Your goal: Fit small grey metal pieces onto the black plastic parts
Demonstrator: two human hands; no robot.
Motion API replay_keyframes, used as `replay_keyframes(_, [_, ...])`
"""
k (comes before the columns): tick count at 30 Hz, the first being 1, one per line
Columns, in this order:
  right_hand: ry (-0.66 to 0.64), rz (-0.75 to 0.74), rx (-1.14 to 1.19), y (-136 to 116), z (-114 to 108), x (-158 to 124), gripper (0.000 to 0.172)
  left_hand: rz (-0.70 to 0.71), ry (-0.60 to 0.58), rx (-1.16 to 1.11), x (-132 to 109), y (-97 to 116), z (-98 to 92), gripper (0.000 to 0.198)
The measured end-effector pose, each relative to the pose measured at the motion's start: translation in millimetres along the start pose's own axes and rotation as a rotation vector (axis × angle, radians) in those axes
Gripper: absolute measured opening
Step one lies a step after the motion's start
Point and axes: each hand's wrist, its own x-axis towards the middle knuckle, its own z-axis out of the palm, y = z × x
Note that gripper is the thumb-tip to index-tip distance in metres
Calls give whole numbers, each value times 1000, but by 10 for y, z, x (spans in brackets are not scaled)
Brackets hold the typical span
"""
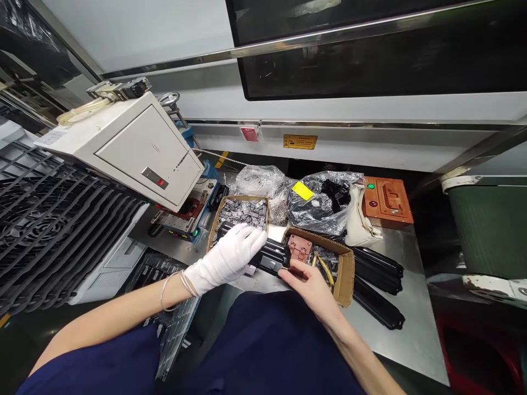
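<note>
Left hand (225, 259) gloved, right hand (307, 288) bare, both clasping black plastic housing (269, 257); likely stiff, light, best gripped along sides.

- Long black plastic part (272, 257), ridged along its face, held clear of the steel table (395, 340), slanting down to the right
- Left hand (226, 258), in a white glove, closes over its left end, hiding much of it
- Bare right hand (307, 285) grips its right end from below, just beside a cardboard tray (348, 269)
- Two similar black parts (376, 269) lie flat on the table, right of the tray, well apart from both hands
</note>
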Motion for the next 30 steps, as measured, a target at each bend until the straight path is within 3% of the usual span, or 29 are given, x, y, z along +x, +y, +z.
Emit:
replay_keyframes(5, [18,11,3,109,-27,10,46,6,-13,-13,26,0,18,61])
replay_keyframes(10, [22,41,23,170,-39,57,48,-19,-94,-37,96,-18,76,37])
replay_keyframes(14, [35,40,6,251,-76,130,52,-20,-128,-28,146,-31,129,35])
replay_keyframes(19, [34,3,-91,263,-149,167,52,-27,-42,-92,185,-47,246,36])
replay_keyframes(22, [12,-42,-170,161,-357,296,44,-93,53,-141,172,-77,351,51])
replay_keyframes(24, [69,-92,-221,66,-675,511,54,-278,91,-293,122,-99,427,54])
replay_keyframes(26, [218,-134,-276,-28,-1121,824,62,-644,35,-554,8,-103,527,56])
replay_keyframes(28, [412,-129,-352,-88,-1593,1194,46,-1000,16,-869,-177,-86,689,79])
replay_keyframes(30, [545,-64,-446,-89,-1969,1556,31,-1171,124,-1235,-404,-62,928,86])
